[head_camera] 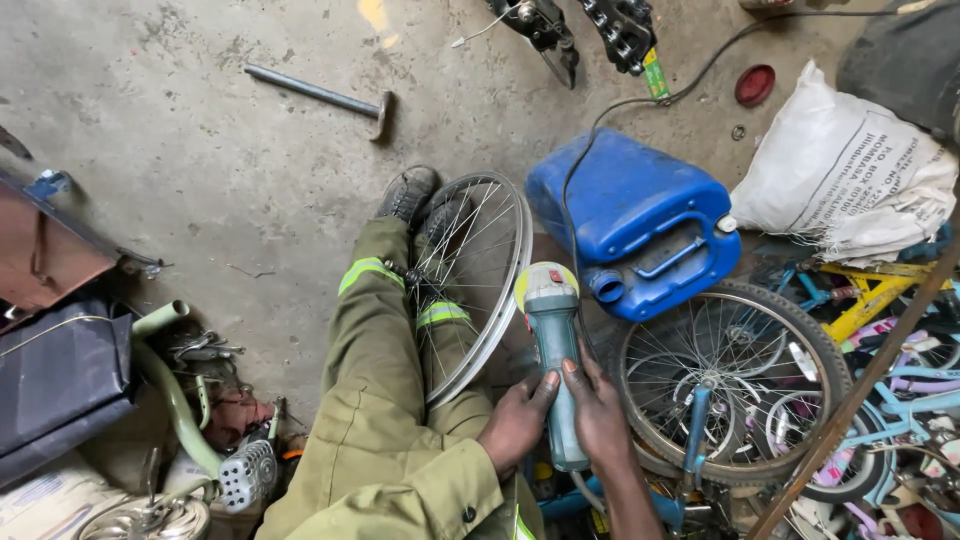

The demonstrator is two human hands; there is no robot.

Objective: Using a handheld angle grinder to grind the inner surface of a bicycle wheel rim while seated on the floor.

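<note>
The teal, cylinder-bodied angle grinder (552, 345) sits low centre, nose toward twelve o'clock, near the bare silver spoked wheel rim (478, 280) between my legs. My left hand (517, 423) and right hand (598, 408) are both wrapped around its body. I judge I'm readying it; next calls for steadying the disc end. At one o'clock, the blue plastic jerrycan (635, 220) lies uncapped, contents hidden.
</note>
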